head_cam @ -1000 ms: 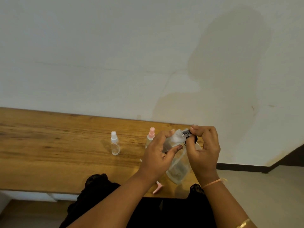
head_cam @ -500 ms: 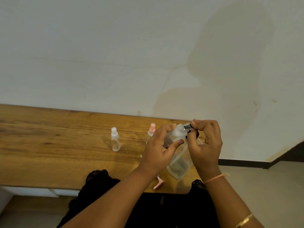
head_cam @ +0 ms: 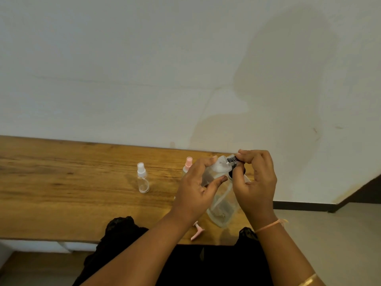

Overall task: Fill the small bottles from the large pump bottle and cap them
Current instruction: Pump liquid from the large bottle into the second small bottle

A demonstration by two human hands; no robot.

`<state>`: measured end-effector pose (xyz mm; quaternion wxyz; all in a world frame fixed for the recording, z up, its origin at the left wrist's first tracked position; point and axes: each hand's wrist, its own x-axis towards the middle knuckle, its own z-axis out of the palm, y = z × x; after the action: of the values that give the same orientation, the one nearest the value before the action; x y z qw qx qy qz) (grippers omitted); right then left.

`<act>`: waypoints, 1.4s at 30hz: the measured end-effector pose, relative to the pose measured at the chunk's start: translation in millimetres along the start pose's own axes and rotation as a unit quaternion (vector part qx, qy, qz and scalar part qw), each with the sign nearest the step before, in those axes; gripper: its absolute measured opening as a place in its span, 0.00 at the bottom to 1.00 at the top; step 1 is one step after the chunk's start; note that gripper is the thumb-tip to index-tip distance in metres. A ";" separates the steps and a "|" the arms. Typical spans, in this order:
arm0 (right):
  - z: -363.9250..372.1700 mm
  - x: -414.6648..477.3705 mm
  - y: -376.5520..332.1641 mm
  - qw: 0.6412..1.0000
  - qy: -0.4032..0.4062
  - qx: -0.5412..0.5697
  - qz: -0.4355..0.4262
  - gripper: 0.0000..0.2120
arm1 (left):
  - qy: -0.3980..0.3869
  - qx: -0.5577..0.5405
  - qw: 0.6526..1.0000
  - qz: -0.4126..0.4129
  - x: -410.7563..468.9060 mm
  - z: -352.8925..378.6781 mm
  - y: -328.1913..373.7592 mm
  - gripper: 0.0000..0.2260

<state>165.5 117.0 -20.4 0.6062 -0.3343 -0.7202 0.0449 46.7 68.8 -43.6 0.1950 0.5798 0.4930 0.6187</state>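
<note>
White-capped bottle [head_cam: 142, 178], pink-capped bottle [head_cam: 188, 163] on table [head_cam: 61, 182] beside left hand [head_cam: 196, 189] gripping clear bottle [head_cam: 218, 167]; right hand [head_cam: 256, 182] pinches its black cap [head_cam: 232, 159]

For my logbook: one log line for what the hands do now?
left hand: grips clear bottle | right hand: pinches black cap | white-capped bottle, pink-capped bottle: upright on table

On the wooden bench [head_cam: 61, 182], a clear white-capped spray bottle [head_cam: 142, 180] and a pink-capped spray bottle [head_cam: 188, 163] are stood toward the rear edge; a pink nozzle piece [head_cam: 198, 231] is laid near the front edge.
</note>
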 end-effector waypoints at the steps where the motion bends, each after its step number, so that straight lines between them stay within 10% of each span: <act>1: 0.7 -0.6 0.8 1.000 0.003 0.000 0.002 0.09 | -0.002 0.000 1.000 -0.001 0.3 0.3 -0.3 0.17; 42: 3.3 -0.5 4.2 1.000 0.009 0.016 0.011 0.08 | -0.027 0.005 0.999 -0.040 0.2 -0.6 5.6 0.15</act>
<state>164.4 121.1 -23.7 0.6170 -0.3331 -0.7104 0.0597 47.9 66.3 -38.7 0.2300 0.5772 0.5134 0.5920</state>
